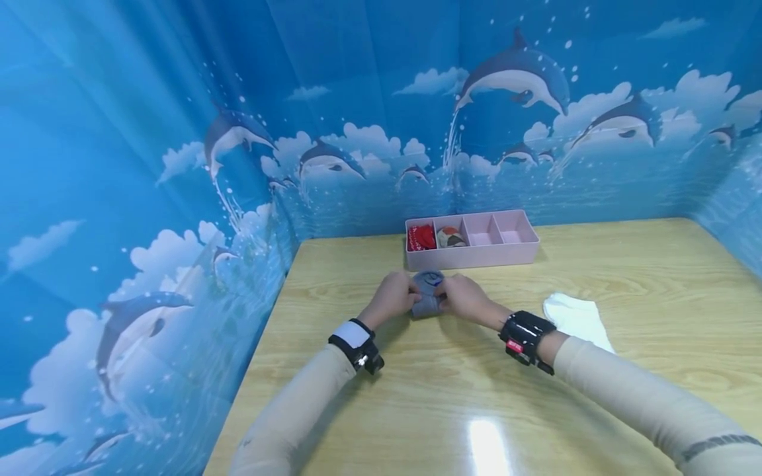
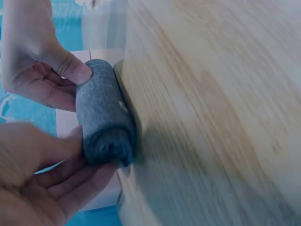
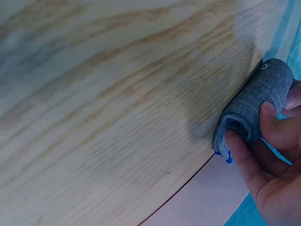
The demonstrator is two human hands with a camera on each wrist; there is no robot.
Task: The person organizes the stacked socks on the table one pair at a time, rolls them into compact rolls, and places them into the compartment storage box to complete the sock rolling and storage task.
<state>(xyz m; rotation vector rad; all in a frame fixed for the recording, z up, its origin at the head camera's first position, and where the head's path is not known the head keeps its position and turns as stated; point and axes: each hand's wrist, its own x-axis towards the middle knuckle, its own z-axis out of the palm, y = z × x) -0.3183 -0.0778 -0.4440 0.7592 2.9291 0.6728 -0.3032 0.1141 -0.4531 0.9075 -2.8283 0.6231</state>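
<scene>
A grey sock (image 1: pixel 425 305), rolled into a short cylinder, lies on the table just in front of the pink box. My left hand (image 1: pixel 391 296) pinches one end of the roll and my right hand (image 1: pixel 467 299) pinches the other. The coiled layers at one end of the grey sock (image 2: pixel 101 103) show in the left wrist view, by the left fingers. In the right wrist view, the index finger of my right hand (image 3: pixel 277 160) touches the spiral end, and the thumb lies on the roll's outside. Blue marks show on the sock's edge.
Behind the hands stands a pink box (image 1: pixel 476 256) with several compartments in a row. Its two left ones hold a red patterned roll (image 1: pixel 421 238) and a multicoloured roll (image 1: pixel 450 237). A white sock (image 1: pixel 576 318) lies flat beyond my right wrist. A blue dolphin-print curtain surrounds the wooden table.
</scene>
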